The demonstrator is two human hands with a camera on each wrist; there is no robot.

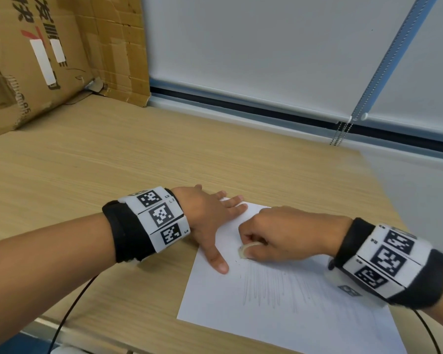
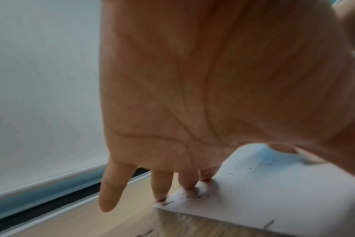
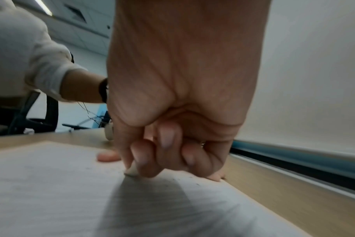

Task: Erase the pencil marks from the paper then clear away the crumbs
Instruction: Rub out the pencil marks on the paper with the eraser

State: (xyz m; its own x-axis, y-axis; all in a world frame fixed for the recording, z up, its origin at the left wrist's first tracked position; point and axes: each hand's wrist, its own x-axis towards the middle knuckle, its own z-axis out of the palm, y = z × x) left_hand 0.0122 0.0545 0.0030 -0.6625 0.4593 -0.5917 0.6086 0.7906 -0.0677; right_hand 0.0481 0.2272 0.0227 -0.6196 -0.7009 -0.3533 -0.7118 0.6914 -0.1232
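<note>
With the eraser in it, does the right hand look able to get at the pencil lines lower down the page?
Probably yes. The right hand pinches the eraser just above the pencil lines, with only bare paper between.

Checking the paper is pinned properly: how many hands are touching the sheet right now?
2. The left hand lies flat on the paper at its far-left corner. The right hand pinches the eraser against the sheet, beside the left thumb.

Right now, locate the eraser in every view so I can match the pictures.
Head: eraser centre, in right hand.
Left wrist: a pale blurred edge at far right may be it; cannot tell.
Right wrist: lower centre, on paper.
Shared landmark: left thumb.
</note>
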